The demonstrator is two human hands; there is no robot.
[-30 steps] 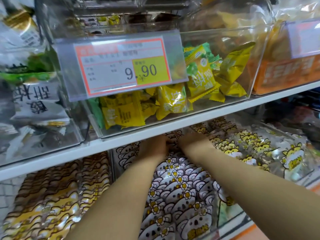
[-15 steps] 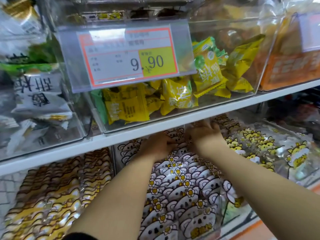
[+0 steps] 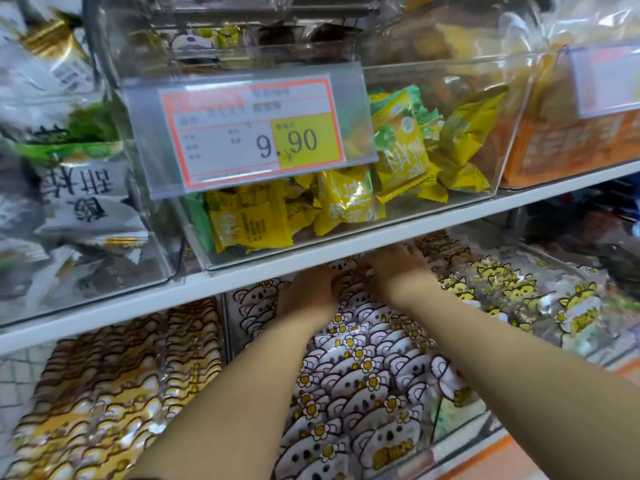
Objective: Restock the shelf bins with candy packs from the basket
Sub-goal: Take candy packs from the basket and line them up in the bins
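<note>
- Candy packs (image 3: pixel 97 393) in brown and yellow are stacked in dense rows at the left under the shelf (image 3: pixel 242 282); that section is judged full.
- In the middle bin (image 3: pixel 225 327), koala packs (image 3: pixel 363 375) are laid in overlapping rows from the front to the back, under the shelf edge. This bin is judged nearly full, with only the back row left to be settled.
- The left grip (image 3: pixel 310 294) is reached into the back of the middle bin and set on the koala packs. Its fingers are hidden behind the back of the hand, so it cannot be told whether it is clenched on a pack or released.
- The right grip (image 3: pixel 398 268) is placed just beside the left one, at the back right of the same bin. Its fingers (image 3: pixel 410 249) are seen stretched forward and laid on the packs, so it is judged released, pressing and not grasping.
- At the right, yellow cat packs (image 3: pixel 512 289) are heaped less neatly; it cannot be told whether more are needed there.
- No basket is in view, so the number of packs left to be shelved cannot be judged.
</note>
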